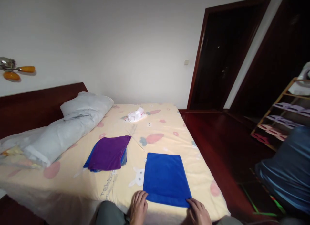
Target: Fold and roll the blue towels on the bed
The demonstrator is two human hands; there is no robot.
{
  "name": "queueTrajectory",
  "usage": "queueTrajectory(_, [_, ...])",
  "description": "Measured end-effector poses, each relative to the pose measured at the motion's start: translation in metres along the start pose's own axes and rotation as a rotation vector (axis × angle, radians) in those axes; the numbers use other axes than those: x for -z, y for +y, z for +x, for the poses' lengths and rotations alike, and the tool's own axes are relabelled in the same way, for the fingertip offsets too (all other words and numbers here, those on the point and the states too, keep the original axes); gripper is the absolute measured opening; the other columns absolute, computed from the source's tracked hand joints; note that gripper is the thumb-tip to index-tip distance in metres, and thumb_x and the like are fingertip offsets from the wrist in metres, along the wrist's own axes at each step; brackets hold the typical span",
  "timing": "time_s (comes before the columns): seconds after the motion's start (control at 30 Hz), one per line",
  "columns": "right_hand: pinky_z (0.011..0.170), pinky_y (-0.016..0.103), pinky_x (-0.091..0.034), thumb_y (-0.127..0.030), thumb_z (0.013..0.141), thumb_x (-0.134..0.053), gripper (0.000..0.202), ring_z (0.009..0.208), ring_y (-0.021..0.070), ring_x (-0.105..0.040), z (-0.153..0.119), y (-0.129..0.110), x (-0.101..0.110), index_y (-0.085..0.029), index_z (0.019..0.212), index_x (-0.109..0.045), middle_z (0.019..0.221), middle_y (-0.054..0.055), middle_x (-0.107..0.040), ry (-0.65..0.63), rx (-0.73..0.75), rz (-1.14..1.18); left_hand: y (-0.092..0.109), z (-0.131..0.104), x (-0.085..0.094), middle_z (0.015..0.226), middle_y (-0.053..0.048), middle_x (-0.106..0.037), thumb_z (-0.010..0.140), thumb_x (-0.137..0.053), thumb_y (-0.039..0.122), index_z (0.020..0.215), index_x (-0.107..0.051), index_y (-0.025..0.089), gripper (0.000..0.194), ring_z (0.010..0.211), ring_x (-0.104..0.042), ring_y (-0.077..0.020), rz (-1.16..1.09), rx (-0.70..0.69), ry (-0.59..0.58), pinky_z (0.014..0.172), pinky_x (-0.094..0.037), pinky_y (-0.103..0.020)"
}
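Note:
A blue cloth (pixel 167 179) lies spread flat on the bed in front of me, roughly rectangular. At its near left corner is my left hand (pixel 139 206), fingers closed on the edge. My right hand (pixel 199 212) pinches the near right corner between thumb and fingers. To the left, a purple cloth (pixel 110 153) lies on top of a small pile, with blue cloth (pixel 90 157) edges showing beneath it.
The bed (pixel 169 128) has a yellow printed sheet. A crumpled white cloth (pixel 136 115) lies toward the far side, and a grey-white quilt (pixel 70 131) by the headboard (pixel 43 105). A shoe rack (pixel 276 115) and a dark blue draped shape (pixel 288 170) stand right.

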State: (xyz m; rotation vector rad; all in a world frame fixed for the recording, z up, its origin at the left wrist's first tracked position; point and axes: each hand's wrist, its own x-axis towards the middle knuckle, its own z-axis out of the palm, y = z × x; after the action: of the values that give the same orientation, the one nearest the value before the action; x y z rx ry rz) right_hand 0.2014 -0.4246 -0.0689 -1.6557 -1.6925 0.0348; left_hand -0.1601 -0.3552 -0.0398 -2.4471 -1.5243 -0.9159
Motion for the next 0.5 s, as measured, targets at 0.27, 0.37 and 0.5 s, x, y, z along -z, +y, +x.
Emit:
queueTrajectory(0.27, [0.083, 0.04, -0.065, -0.038, 0.093, -0.048, 0.035, 0.099, 0.0283, -0.074, 0.003, -0.008, 0.031, -0.032, 0.116, -0.074, 0.11, 0.003, -0.077, -0.057, -0.015, 0.066, 0.012, 0.003, 0.025, 0.107, -0.004, -0.074, 0.095, -0.04, 0.006, 0.115, -0.068, 0.026, 0.04, 0.104, -0.07, -0.0221, -0.02, 0.02, 0.007, 0.096, -0.058, -0.041])
queueTrajectory(0.37, [0.085, 0.039, -0.064, -0.038, 0.093, -0.049, 0.034, 0.102, 0.0278, -0.073, -0.007, -0.006, 0.035, -0.034, 0.116, -0.073, 0.113, 0.002, -0.077, -0.092, -0.021, 0.106, 0.016, 0.001, 0.031, 0.107, -0.004, -0.074, 0.094, -0.043, 0.006, 0.114, -0.069, 0.027, 0.039, 0.105, -0.069, -0.0226, -0.051, 0.035, -0.023, 0.101, -0.055, -0.044])
queueTrajectory(0.5, [0.089, 0.048, -0.063, -0.043, 0.091, -0.051, 0.032, 0.104, 0.0321, -0.072, -0.01, -0.008, 0.03, -0.034, 0.114, -0.074, 0.113, 0.005, -0.077, -0.102, -0.207, 0.209, 0.015, 0.003, 0.029, 0.104, -0.005, -0.074, 0.088, -0.049, 0.012, 0.11, -0.07, 0.026, 0.034, 0.101, -0.07, -0.0244, -0.195, 0.2, -0.074, 0.093, -0.058, -0.042])
